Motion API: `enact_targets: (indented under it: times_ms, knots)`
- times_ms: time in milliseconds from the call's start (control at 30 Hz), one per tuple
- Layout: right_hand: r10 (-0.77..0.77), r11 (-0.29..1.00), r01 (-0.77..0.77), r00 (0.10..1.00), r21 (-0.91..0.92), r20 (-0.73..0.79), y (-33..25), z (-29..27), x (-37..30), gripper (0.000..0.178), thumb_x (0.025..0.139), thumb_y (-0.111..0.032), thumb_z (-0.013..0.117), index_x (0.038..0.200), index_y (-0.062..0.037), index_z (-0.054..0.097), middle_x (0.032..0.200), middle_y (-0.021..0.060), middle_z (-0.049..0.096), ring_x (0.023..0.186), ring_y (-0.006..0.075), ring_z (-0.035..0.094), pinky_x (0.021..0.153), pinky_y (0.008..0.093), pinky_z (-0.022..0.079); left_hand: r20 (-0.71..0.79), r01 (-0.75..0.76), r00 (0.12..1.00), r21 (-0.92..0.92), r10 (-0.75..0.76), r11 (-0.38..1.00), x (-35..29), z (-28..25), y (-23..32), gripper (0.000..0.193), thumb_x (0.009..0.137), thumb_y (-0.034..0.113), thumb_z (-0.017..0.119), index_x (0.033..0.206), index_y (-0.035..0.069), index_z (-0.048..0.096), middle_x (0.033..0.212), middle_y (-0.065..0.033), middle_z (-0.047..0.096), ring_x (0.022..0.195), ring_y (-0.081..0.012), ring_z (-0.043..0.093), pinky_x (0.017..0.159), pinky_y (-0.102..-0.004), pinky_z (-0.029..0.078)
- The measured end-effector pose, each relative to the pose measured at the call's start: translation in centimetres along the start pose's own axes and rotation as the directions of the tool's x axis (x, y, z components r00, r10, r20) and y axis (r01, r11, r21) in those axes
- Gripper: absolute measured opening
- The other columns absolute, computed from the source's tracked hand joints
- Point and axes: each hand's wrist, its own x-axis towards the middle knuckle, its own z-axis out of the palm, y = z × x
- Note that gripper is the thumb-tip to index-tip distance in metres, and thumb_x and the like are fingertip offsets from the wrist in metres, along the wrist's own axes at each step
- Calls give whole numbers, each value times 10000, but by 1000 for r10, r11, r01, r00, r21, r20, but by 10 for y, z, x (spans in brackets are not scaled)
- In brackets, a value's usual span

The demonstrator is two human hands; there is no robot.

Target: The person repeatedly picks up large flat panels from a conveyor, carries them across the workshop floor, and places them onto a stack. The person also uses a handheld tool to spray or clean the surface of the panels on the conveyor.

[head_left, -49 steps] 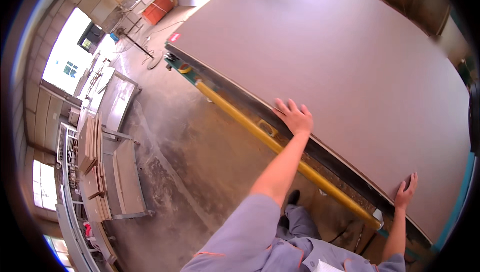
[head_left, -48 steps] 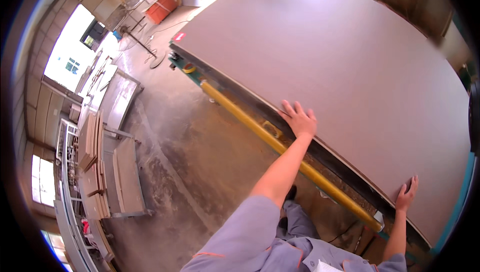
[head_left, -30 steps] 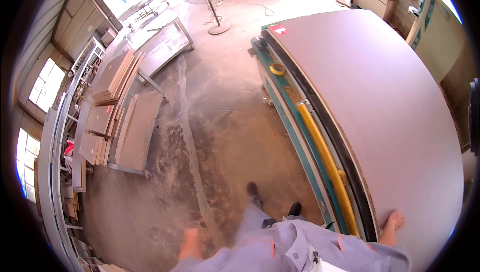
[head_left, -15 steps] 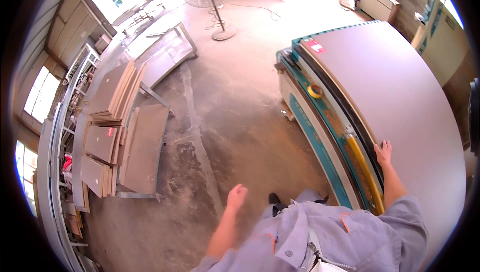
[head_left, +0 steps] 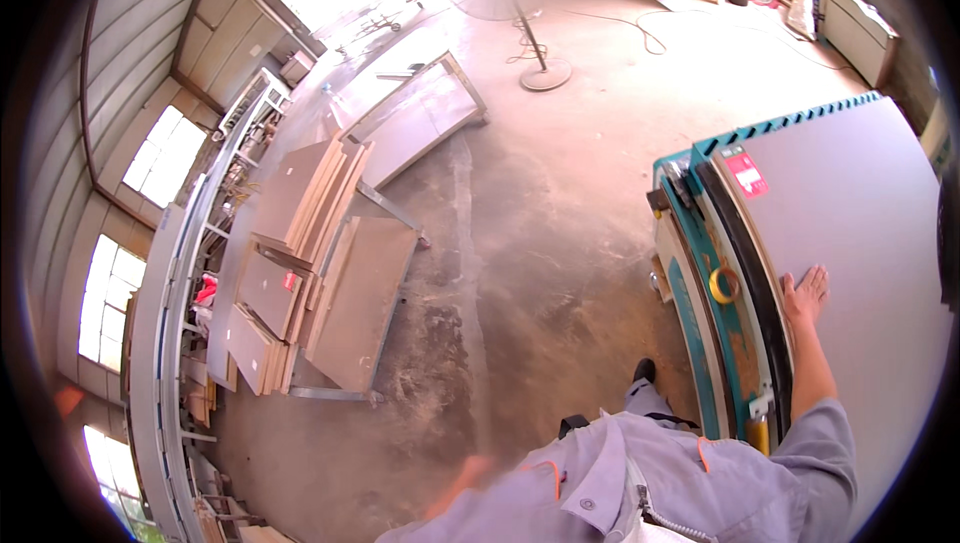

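Note:
My right hand (head_left: 806, 293) lies on a large pale grey panel (head_left: 865, 203) near its left edge, fingers stretched out flat. The panel rests on a teal-framed machine (head_left: 690, 233), with a red-and-white label (head_left: 746, 174) at its far corner. Along the machine's side sit a roll of yellow tape (head_left: 723, 285) and a yellow bar (head_left: 758, 434), the bar partly covered by my sleeve. My left hand (head_left: 472, 469) hangs low beside my body, away from everything. Motion smears its fingers.
To the left, a metal rack holds stacked brown boards (head_left: 290, 203) and a leaning board (head_left: 365, 303). Beyond it is a low framed table (head_left: 425, 128). A stand fan's base (head_left: 545, 75) is on the floor ahead, with a cable (head_left: 650, 40) trailing behind it.
I have moved forward along the machine, and the view has shifted left. My right hand is farther along the panel, its fingers flatter. My left hand has swung down and back.

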Motion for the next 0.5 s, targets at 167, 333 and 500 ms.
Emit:
enact_targets:
  times_ms: [167,333,500]
  knots:
    - [-166,986,165,985,-18,-55,-89,-10,90,761,886,-504,394,1425,-8,186,1504,155,132,1402,279,76,1119,464,77,-44,167,978,-406,-202,898,57,-132,208,323,797,323,603,973,56,654,894,-105,660,824,-172,625,743,-330,483]
    - [-229,973,229,973,20,-35,-135,-26,108,741,890,-493,393,1422,-15,201,1496,163,155,1398,285,93,1119,466,75,-222,-129,975,-492,20,861,91,-232,351,444,853,291,559,1177,-13,549,1062,-172,633,970,-271,606,844,-336,465]
    - [-213,977,213,977,-6,-34,-142,-19,109,722,891,-487,392,1428,-42,205,1504,136,146,1399,266,98,1121,455,73,-135,-214,976,-418,172,883,150,-259,381,479,854,298,565,1202,-31,525,1084,-180,626,998,-283,602,852,-343,459]
